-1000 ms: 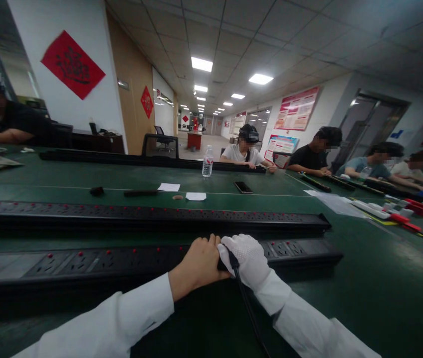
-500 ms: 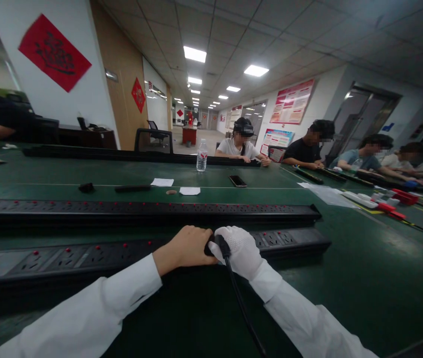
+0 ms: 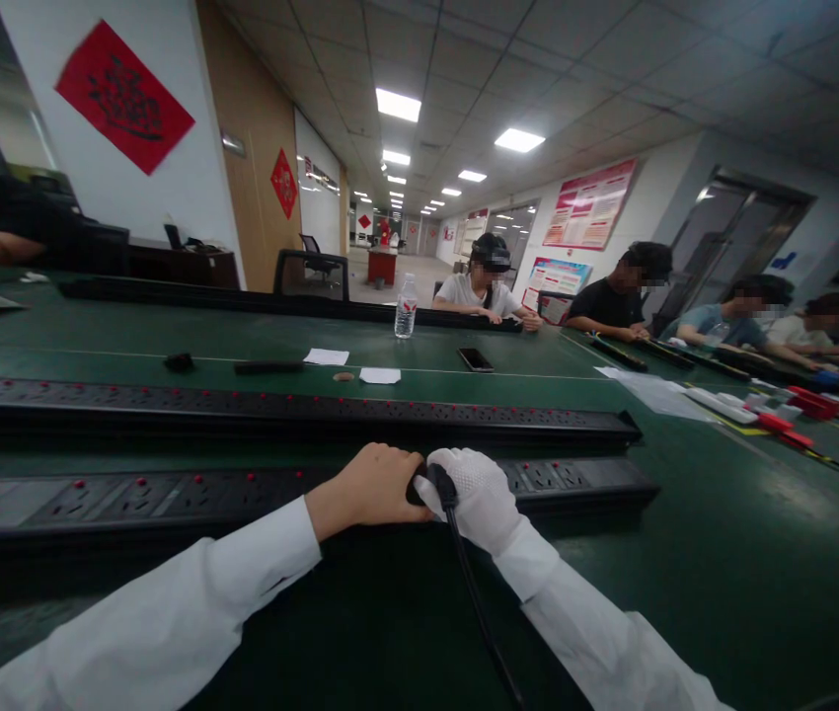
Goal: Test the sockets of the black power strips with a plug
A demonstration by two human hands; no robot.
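Note:
Over the nearer black socket strip, my bare left hand is closed around a small black part, mostly hidden by the fingers. My gloved right hand meets it from the right, its fingers closed on a black plug. From the plug a black cable runs down toward the bottom edge. The two hands touch above the strip, which lies lengthwise with red buttons beside its sockets. Behind it lies a second long socket strip, parallel to the first.
The green table also bears a phone, a water bottle, white papers, a black bar and a far black strip. Red and white parts lie at right. Several people sit around.
The view has tilted and shifted slightly, so the background and strips sit a little differently. Both hands keep their hold on the black part and plug, with no clear movement.

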